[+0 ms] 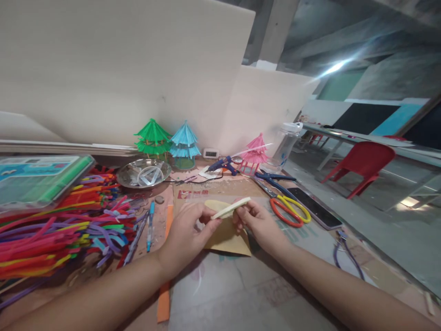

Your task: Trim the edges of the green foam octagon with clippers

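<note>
Near the middle of the view, a thin pale yellow strip (230, 208) is raised and tilted, its right end higher. My left hand (188, 225) pinches its left end between thumb and forefinger. Closed around the strip toward its right end is my right hand (257, 223), with the tip sticking out past the fingers. Behind and below both hands shows a piece of yellow paper (227, 241); whether the right fingers also touch it, I cannot tell. Left of it lies a flat orange strip (164, 299), partly covered by my left forearm.
Left are a heap of colourful pipe cleaners (62, 234), a plastic case (41, 179), a pen (150, 225) and a metal dish (144, 174). Behind stand green (152, 138), blue (185, 142) and pink (257, 151) roofed models and a glue gun (220, 164). Scissors (289, 211), a phone (315, 207) and pliers (342, 248) lie right.
</note>
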The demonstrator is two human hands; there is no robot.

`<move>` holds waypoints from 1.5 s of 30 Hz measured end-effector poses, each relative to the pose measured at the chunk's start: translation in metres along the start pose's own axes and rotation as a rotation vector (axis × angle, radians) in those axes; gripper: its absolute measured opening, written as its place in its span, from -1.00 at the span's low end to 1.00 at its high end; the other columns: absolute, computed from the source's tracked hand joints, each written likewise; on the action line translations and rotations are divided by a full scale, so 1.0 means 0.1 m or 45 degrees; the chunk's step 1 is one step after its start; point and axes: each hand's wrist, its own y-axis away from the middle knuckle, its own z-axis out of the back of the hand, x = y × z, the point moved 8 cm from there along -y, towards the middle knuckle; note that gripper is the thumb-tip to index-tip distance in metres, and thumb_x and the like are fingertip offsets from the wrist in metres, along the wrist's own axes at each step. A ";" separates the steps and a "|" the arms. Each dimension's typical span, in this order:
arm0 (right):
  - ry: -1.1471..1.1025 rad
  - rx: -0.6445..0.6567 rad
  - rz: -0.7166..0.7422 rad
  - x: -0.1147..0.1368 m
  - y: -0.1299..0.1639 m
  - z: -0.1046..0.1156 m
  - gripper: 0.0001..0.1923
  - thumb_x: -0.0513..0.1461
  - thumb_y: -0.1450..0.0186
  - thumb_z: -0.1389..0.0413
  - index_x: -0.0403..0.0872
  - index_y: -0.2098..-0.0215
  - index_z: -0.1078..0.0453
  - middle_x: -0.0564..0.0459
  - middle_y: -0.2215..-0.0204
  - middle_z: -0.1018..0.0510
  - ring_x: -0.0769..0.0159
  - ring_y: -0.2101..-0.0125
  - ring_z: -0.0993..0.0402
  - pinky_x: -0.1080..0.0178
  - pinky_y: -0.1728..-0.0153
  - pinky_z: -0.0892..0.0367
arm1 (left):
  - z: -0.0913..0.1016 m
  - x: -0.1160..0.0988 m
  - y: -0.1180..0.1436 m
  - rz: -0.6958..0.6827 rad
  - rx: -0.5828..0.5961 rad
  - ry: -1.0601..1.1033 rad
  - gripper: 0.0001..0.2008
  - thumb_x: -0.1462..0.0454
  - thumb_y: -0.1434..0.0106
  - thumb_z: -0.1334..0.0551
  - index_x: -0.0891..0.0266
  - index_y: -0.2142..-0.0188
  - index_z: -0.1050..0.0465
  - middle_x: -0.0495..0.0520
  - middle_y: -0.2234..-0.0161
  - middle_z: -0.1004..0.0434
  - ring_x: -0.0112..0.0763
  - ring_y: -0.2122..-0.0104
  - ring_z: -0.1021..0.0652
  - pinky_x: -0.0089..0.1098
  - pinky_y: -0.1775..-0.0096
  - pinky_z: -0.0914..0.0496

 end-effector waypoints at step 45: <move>1.074 0.211 0.360 0.32 -0.05 0.03 -0.78 -0.16 -0.24 0.00 -0.10 0.37 -0.44 -0.01 0.43 -0.53 0.22 0.37 -0.42 0.24 0.32 -0.28 | -0.22 0.34 -0.06 0.219 0.232 -0.148 -0.61 0.20 -0.15 -0.20 0.27 0.05 -0.23 0.20 0.12 -0.44 -0.18 0.11 -0.47 -0.16 0.10 -0.36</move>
